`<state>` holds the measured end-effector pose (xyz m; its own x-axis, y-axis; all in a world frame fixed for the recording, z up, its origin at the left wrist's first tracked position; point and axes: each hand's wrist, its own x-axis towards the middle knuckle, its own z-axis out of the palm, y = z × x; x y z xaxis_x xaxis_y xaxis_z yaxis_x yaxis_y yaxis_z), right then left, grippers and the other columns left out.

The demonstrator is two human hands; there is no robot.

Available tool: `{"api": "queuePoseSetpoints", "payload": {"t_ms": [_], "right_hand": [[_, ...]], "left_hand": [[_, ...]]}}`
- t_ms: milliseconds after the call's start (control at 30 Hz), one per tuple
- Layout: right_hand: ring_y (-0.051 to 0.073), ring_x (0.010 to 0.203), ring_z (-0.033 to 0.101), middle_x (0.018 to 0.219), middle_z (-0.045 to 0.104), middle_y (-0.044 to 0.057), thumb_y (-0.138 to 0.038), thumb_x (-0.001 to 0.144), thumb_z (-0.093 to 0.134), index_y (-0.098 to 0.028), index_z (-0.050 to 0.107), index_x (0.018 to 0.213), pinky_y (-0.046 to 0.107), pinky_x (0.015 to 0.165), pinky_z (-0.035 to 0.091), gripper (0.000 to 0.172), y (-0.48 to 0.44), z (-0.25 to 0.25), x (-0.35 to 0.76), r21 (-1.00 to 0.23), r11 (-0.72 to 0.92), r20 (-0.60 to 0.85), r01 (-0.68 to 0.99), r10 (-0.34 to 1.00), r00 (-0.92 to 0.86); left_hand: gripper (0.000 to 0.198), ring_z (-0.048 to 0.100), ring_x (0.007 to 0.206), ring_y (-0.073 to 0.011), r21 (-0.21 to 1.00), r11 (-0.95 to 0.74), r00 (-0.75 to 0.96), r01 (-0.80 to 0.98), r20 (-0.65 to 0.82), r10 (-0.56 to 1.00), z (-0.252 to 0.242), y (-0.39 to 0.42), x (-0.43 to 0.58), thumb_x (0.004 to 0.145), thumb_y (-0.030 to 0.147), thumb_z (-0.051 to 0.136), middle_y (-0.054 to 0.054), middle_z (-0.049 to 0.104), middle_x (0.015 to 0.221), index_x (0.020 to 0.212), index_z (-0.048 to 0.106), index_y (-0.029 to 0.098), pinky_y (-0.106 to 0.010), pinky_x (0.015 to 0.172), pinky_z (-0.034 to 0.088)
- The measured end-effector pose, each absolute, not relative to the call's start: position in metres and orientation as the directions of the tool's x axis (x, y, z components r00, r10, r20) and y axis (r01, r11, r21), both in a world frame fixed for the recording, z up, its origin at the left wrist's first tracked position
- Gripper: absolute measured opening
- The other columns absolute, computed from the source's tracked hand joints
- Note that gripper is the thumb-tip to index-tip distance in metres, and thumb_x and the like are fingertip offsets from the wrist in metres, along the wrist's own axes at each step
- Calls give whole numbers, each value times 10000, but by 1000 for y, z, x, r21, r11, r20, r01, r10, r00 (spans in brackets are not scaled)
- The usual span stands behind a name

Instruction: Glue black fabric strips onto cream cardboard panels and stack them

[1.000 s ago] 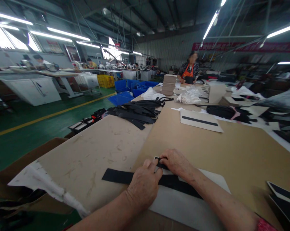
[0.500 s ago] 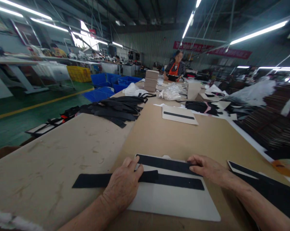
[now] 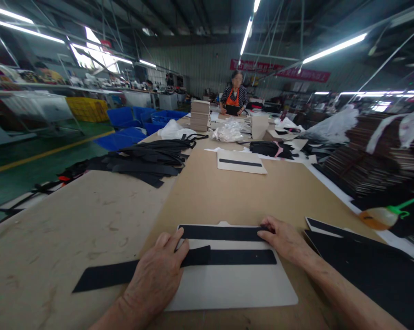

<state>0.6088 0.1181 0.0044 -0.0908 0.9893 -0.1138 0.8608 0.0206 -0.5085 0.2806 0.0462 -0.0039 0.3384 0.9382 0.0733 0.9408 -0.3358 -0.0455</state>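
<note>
A pale board (image 3: 234, 288) lies flat before me, with a black strip (image 3: 220, 233) along its far edge and a second black strip (image 3: 246, 257) across its middle. My left hand (image 3: 158, 269) is closed over a loose black strip (image 3: 104, 277), whose ends stick out on both sides; the right end overlaps the middle strip. Its index fingertip touches the left end of the far strip. At that strip's right end, my right hand (image 3: 285, 239) pinches between thumb and forefinger. The palm side of the left hand is hidden.
Farther up the table (image 3: 193, 197) rests another board with a strip (image 3: 242, 166). Black strips (image 3: 148, 160) are heaped at left. Black sheets (image 3: 368, 266) and an amber bottle with green nozzle (image 3: 378, 218) lie at right. A co-worker (image 3: 233, 94) stands at the far end.
The camera view has turned slightly right, so the scene sits farther left. Both hands keep their places at the far strip's ends; the loose strip's left end has swung nearer to me.
</note>
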Motion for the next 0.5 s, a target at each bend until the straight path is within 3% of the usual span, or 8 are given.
{"api": "queuePoseSetpoints", "payload": {"t_ms": [500], "right_hand": [[182,751,594,788,637,21,-262,865,562,-214,589,932,289,658,376,86,117,7,598,-428,-65,-145,902,989,2]], "left_hand": [[480,491,1176,-312,-60,-336,338,940,39,940,0,47,281,771,52,495,-145,503,1430,1219,634,155,-469,1032,453]]}}
